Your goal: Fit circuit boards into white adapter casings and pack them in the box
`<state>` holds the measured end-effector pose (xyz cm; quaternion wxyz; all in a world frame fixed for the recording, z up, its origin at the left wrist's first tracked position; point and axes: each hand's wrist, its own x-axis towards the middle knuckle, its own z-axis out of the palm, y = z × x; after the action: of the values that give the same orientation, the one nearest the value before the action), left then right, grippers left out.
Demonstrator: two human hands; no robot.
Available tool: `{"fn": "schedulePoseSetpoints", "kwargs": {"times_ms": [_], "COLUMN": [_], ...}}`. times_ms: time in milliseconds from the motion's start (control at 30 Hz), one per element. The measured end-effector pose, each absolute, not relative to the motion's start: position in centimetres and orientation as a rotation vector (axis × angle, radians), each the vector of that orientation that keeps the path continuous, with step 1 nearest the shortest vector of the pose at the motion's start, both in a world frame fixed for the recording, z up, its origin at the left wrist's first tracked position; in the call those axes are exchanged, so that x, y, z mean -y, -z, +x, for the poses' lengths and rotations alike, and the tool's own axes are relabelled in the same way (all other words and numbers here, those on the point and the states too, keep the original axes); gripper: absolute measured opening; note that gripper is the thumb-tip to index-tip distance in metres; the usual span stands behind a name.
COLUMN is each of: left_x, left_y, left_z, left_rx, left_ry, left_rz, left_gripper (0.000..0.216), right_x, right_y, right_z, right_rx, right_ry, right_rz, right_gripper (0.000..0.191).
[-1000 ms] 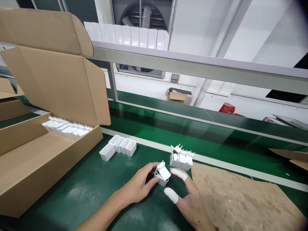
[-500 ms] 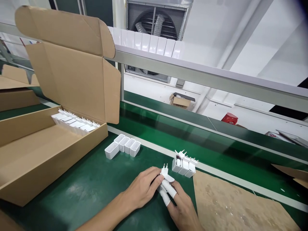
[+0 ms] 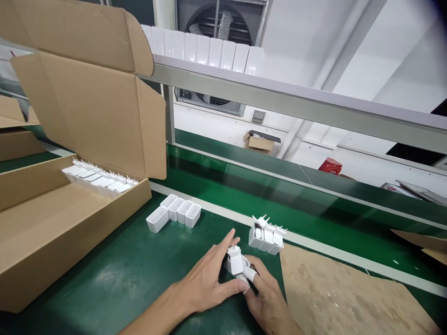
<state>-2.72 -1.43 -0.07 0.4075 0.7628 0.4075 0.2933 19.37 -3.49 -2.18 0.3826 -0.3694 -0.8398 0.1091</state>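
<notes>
Turned since the earlier frame, the plug [image 3: 236, 264] had lost its prongs-up stance, and the left hand [image 3: 206, 279] had loosened, its fingers spread just beside the plug. The right hand [image 3: 267, 293] gripped the cup [image 3: 228, 266] between covered fingers, the plug tilted over its mouth; whether the cup touched the table [image 3: 129, 265] was unclear. A slackened right grip could let the plug slip out, and the smooth covers might add to that; a wide rightward swing could knock the 3 filled cups [image 3: 266, 241].
</notes>
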Motion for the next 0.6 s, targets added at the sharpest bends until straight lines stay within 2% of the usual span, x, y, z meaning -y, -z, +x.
{"fn": "schedulePoseSetpoints", "kwargs": {"times_ms": [167,233,267,367,400,600], "left_x": [1.1,1.0,1.0,0.9,0.9,0.8], "left_y": [0.5,0.5,0.5,0.3,0.2,-0.6], "left_z": [-2.8,-2.6,-2.5,-2.2,-2.2,-2.6], "left_rx": [-0.963,-0.892,-0.867,-0.879,-0.897,-0.912], "left_ry": [-0.91,-0.967,-0.978,-0.977,-0.981,-0.999], "left_rz": [2.002,2.102,2.15,2.168,2.132,2.033], "left_gripper": [0.121,0.118,0.108,0.055,0.044,0.028], "right_x": [3.7,3.7,3.7,3.7,3.8,4.2], "right_y": [1.3,1.1,1.2,2.1,2.4,4.4], "right_z": [19.9,20.0,20.0,19.8,19.8,19.8], "right_rx": [2.032,2.086,2.121,2.136,2.104,1.992], "right_ry": [-0.236,-0.328,-0.367,-0.397,-0.388,-0.372], "right_rz": [-0.967,-0.998,-1.002,-1.054,-1.079,-1.161], "right_gripper": [0.04,0.039,0.039,0.038,0.037,0.041]}}
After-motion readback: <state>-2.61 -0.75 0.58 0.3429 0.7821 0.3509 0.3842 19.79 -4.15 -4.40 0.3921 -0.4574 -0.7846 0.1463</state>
